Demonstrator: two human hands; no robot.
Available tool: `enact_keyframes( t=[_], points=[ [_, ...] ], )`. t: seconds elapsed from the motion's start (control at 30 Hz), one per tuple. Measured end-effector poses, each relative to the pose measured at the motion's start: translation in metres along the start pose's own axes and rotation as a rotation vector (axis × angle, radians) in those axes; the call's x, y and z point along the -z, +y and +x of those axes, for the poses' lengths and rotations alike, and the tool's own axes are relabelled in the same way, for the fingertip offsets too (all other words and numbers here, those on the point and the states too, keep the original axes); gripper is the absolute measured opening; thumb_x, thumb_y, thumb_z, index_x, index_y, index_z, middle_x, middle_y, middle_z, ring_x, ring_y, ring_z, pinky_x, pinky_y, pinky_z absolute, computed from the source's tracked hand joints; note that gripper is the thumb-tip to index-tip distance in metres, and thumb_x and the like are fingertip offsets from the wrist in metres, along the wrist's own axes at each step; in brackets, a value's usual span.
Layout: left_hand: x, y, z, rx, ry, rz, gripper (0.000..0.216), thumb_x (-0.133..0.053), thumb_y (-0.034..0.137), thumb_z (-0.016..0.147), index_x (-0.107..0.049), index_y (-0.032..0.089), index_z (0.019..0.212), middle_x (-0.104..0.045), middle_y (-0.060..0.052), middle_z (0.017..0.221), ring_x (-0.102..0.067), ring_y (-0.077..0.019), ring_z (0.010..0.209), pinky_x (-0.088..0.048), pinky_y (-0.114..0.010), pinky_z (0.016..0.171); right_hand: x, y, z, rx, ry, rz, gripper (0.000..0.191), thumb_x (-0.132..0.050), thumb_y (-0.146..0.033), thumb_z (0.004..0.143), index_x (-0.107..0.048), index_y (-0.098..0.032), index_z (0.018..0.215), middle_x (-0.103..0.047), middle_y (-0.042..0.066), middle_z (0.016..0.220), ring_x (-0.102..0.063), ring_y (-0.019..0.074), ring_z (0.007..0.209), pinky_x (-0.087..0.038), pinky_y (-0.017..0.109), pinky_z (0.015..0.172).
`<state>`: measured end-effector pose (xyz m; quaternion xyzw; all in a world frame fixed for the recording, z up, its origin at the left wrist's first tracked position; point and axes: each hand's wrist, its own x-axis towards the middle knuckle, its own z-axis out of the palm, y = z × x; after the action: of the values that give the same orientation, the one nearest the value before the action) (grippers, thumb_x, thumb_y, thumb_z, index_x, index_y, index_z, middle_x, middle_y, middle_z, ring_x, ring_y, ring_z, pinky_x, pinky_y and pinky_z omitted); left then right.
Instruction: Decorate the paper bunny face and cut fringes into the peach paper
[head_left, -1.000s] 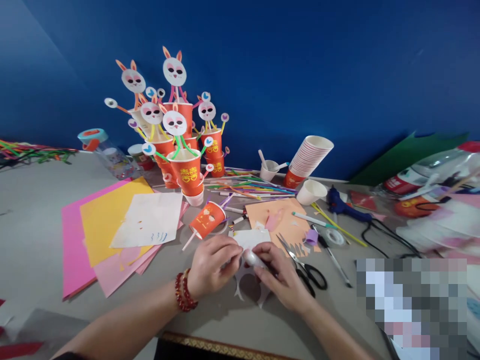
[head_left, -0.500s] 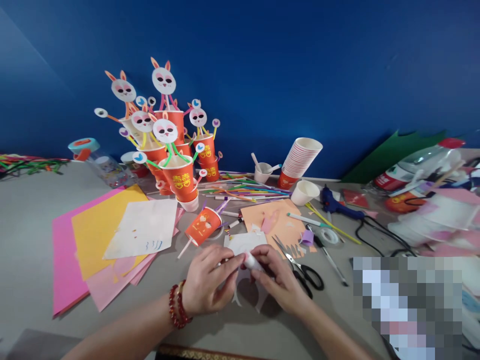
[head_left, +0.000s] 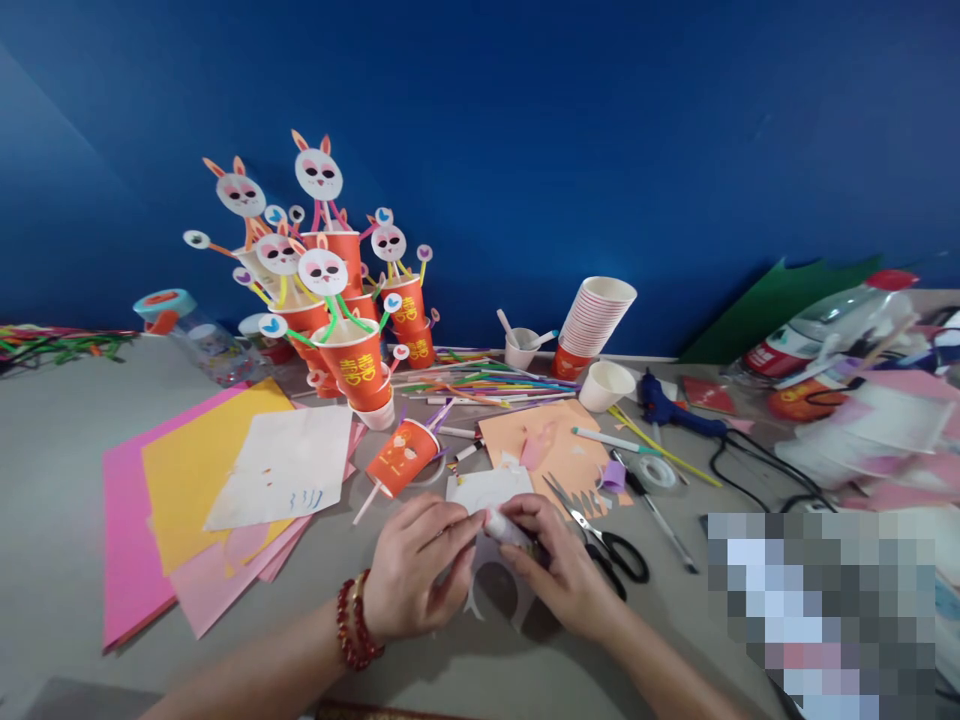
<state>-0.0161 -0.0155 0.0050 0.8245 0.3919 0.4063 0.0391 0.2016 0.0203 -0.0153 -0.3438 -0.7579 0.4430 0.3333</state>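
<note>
My left hand (head_left: 417,572), with a red bead bracelet on the wrist, pinches the end of a small white stick-shaped thing (head_left: 504,524), probably a glue stick. My right hand (head_left: 556,568) is wrapped round its body. Both hands hover just above a white paper cut-out (head_left: 491,592) lying on the grey table (head_left: 60,470). An orange paper cup (head_left: 403,456) with a straw lies on its side just beyond my left hand. Black-handled scissors (head_left: 607,542) lie right of my right hand.
Pink, yellow and white sheets (head_left: 202,470) lie at the left. Finished rabbit-face cups (head_left: 337,300) stand at the back, with a stack of paper cups (head_left: 600,318), coloured straws (head_left: 487,378), a blue glue gun (head_left: 675,410), a tape roll (head_left: 658,472) and a bottle (head_left: 832,330) to the right.
My hands stay on the white stick and have barely shifted. The camera has tilted a little, so the table's things sit lower and further left in view.
</note>
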Motion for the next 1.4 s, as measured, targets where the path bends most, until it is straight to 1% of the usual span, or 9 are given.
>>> enact_keyframes(
  t=[0.27,0.43,0.57,0.67,0.83,0.97,1.07,1.4],
  points=[
    [0.0006,-0.0004,0.0015,0.008,-0.021,-0.006,0.040,-0.054,0.010,0.084,-0.059,0.013,0.124,-0.067,-0.011,0.097,-0.058,-0.0215,0.083,-0.052,-0.036,0.075,0.0005,0.0022,-0.0019,0.002,-0.013,-0.049,0.023,-0.052,-0.028,0.096,-0.049,-0.023,0.119,-0.061,0.009,0.110,-0.064,0.0215,0.100,-0.053,0.030,0.083],
    [-0.0005,-0.0019,0.0003,0.021,-0.027,-0.016,0.040,-0.053,0.011,0.085,-0.058,0.015,0.125,-0.067,-0.011,0.097,-0.059,-0.0216,0.083,-0.052,-0.037,0.075,0.0017,-0.0004,-0.0001,0.016,-0.013,-0.047,0.023,-0.053,-0.028,0.095,-0.048,-0.023,0.117,-0.062,0.008,0.107,-0.065,0.0211,0.097,-0.053,0.032,0.085],
    [-0.0029,-0.0025,-0.0013,0.065,-0.001,-0.056,0.038,-0.051,0.012,0.087,-0.058,0.017,0.124,-0.065,-0.011,0.099,-0.060,-0.0215,0.086,-0.053,-0.037,0.077,0.0027,-0.0024,0.0022,0.012,-0.011,-0.042,0.023,-0.054,-0.028,0.094,-0.049,-0.023,0.116,-0.062,0.008,0.105,-0.065,0.0212,0.095,-0.054,0.032,0.084],
    [-0.0044,-0.0017,-0.0026,0.079,0.014,-0.095,0.041,-0.051,0.011,0.087,-0.056,0.017,0.127,-0.064,-0.012,0.102,-0.060,-0.0218,0.088,-0.052,-0.037,0.078,0.0026,-0.0017,0.0026,0.014,-0.015,-0.044,0.023,-0.054,-0.028,0.094,-0.049,-0.023,0.116,-0.062,0.008,0.106,-0.065,0.0213,0.097,-0.054,0.032,0.085],
    [-0.0036,-0.0008,-0.0027,0.045,0.000,-0.122,0.045,-0.052,0.010,0.085,-0.056,0.015,0.130,-0.064,-0.012,0.102,-0.059,-0.0225,0.088,-0.051,-0.039,0.078,0.0023,0.0019,0.0013,0.014,-0.021,-0.036,0.023,-0.053,-0.028,0.095,-0.049,-0.023,0.117,-0.063,0.009,0.107,-0.065,0.0212,0.098,-0.054,0.032,0.086],
    [-0.0016,-0.0005,-0.0018,0.015,-0.007,-0.112,0.048,-0.053,0.011,0.083,-0.056,0.013,0.131,-0.065,-0.013,0.102,-0.060,-0.0234,0.089,-0.052,-0.041,0.081,0.0034,0.0028,0.0004,0.010,-0.008,-0.021,0.024,-0.055,-0.029,0.094,-0.050,-0.023,0.117,-0.063,0.009,0.107,-0.065,0.0224,0.099,-0.054,0.034,0.086],
    [-0.0009,0.0000,-0.0016,0.005,-0.011,-0.100,0.049,-0.053,0.013,0.083,-0.055,0.014,0.132,-0.066,-0.013,0.102,-0.061,-0.0236,0.088,-0.053,-0.041,0.080,0.0041,0.0017,0.0004,0.003,-0.001,0.001,0.025,-0.055,-0.030,0.094,-0.050,-0.022,0.117,-0.064,0.010,0.107,-0.065,0.0230,0.099,-0.054,0.034,0.086],
    [-0.0010,0.0004,-0.0033,-0.022,-0.031,-0.097,0.051,-0.054,0.011,0.083,-0.053,0.011,0.134,-0.065,-0.014,0.105,-0.058,-0.0240,0.093,-0.051,-0.041,0.083,0.0041,0.0043,-0.0001,-0.033,-0.014,0.105,0.024,-0.053,-0.033,0.096,-0.049,-0.024,0.118,-0.061,0.007,0.106,-0.064,0.0206,0.099,-0.052,0.032,0.085]
  ],
)
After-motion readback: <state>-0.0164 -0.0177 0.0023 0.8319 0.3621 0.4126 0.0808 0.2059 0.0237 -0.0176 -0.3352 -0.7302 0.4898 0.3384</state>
